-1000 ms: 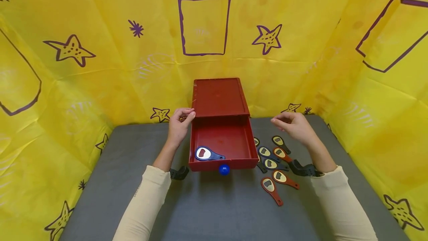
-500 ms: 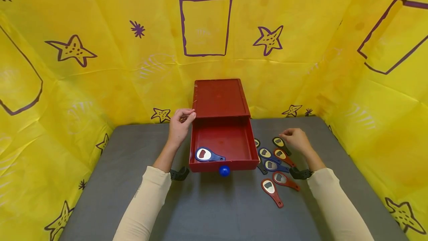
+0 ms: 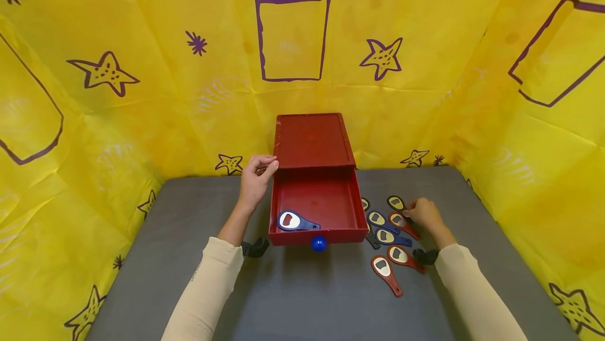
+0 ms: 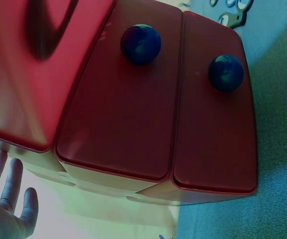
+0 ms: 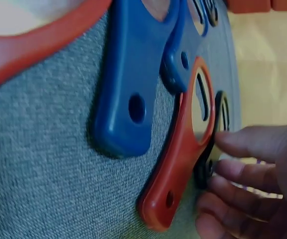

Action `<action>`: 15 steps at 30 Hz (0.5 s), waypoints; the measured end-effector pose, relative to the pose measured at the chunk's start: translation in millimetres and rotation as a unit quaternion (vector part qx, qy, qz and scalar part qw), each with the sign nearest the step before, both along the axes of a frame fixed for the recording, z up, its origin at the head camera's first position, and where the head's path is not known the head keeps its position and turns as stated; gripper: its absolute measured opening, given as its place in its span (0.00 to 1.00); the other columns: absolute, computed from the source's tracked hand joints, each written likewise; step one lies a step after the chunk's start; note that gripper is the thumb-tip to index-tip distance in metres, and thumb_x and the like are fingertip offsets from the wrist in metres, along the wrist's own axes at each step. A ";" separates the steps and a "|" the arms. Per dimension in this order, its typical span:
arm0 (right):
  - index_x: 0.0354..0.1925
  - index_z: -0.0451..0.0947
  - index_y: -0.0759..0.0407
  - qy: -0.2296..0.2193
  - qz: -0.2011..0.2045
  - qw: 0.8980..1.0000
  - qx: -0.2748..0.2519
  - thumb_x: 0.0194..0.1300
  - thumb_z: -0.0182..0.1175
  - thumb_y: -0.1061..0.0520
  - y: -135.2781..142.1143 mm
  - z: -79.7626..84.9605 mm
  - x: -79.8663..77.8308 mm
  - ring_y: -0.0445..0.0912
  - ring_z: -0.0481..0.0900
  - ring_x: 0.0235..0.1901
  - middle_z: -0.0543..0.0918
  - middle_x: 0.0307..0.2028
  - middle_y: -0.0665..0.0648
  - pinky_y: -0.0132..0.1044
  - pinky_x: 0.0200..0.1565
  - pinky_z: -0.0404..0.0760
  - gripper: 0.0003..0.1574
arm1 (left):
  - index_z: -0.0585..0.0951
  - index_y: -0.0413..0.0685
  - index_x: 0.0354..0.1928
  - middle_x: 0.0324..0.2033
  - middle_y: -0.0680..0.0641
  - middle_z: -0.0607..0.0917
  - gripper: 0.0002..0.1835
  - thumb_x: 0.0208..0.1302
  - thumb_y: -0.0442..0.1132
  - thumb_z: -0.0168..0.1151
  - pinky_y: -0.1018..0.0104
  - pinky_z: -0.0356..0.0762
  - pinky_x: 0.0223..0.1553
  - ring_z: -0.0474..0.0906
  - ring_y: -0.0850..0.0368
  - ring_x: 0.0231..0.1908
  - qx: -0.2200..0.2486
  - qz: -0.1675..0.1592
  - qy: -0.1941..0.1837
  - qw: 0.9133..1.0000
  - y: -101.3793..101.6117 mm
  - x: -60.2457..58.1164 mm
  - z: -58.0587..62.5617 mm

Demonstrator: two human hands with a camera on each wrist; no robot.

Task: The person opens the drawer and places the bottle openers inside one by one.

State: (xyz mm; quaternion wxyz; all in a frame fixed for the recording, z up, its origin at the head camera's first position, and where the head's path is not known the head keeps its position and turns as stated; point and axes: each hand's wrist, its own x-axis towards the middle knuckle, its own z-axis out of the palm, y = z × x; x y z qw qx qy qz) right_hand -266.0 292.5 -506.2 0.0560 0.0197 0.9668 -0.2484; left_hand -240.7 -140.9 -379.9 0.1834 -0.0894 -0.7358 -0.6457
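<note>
In the head view, my left hand point(image 3: 253, 183) rests at the left side of the red drawer unit point(image 3: 314, 141), thumb and forefinger near its top edge; its fingers look extended in the left wrist view. The top drawer point(image 3: 321, 194) is pulled out, with a blue knob point(image 3: 319, 244) on its front. One blue bottle opener point(image 3: 296, 221) lies inside. To the right, my right hand point(image 3: 427, 216) pinches a black bottle opener point(image 3: 396, 203) on the table; its handle is partly hidden behind the fingers. A red bottle opener point(image 5: 183, 134) lies right beside it in the right wrist view.
Several more blue, red and black bottle openers point(image 3: 387, 275) lie right of the unit on the grey table point(image 3: 302, 299). Two shut drawers point(image 4: 123, 109) with blue knobs are below the pulled-out one. Yellow patterned cloth point(image 3: 212, 104) closes off the back and sides.
My right hand has come down to the black bottle opener, its thumb and fingers now against it. My left hand has stayed at the drawer unit's side.
</note>
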 end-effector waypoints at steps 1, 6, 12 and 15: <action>0.25 0.79 0.65 -0.001 -0.001 1.000 0.004 0.59 0.64 0.57 -0.8 0.1 1.3 0.51 0.72 0.25 0.78 0.22 0.56 0.37 0.27 0.66 0.12 | 0.80 0.25 0.45 0.47 0.31 0.78 0.13 0.64 0.31 0.62 0.80 0.75 0.41 0.74 0.71 0.38 0.002 0.000 0.000 1.000 0.2 0.3 -0.2; 0.24 0.77 0.63 0.006 -0.005 0.999 0.031 0.59 0.63 0.57 -4.1 3.6 4.6 0.52 0.74 0.25 0.79 0.23 0.59 0.41 0.27 0.69 0.12 | 0.80 0.25 0.45 0.47 0.31 0.78 0.12 0.64 0.30 0.62 0.79 0.75 0.41 0.75 0.71 0.38 0.008 0.000 0.002 1.000 0.8 0.1 -1.0; 0.27 0.79 0.66 0.017 -0.011 0.999 0.039 0.60 0.62 0.56 -1.8 1.2 4.6 0.55 0.78 0.27 0.82 0.27 0.63 0.48 0.31 0.75 0.13 | 0.80 0.25 0.45 0.47 0.31 0.78 0.12 0.64 0.30 0.62 0.79 0.75 0.41 0.75 0.71 0.38 0.010 -0.003 -0.001 1.000 0.3 0.2 -1.6; 0.29 0.80 0.68 0.020 -0.006 0.999 0.042 0.59 0.62 0.57 -0.7 -0.1 4.9 0.58 0.79 0.29 0.83 0.29 0.67 0.52 0.34 0.77 0.12 | 0.80 0.26 0.46 0.48 0.31 0.78 0.13 0.64 0.30 0.62 0.80 0.75 0.41 0.75 0.71 0.38 0.010 -0.004 -0.004 1.000 0.0 0.4 -2.4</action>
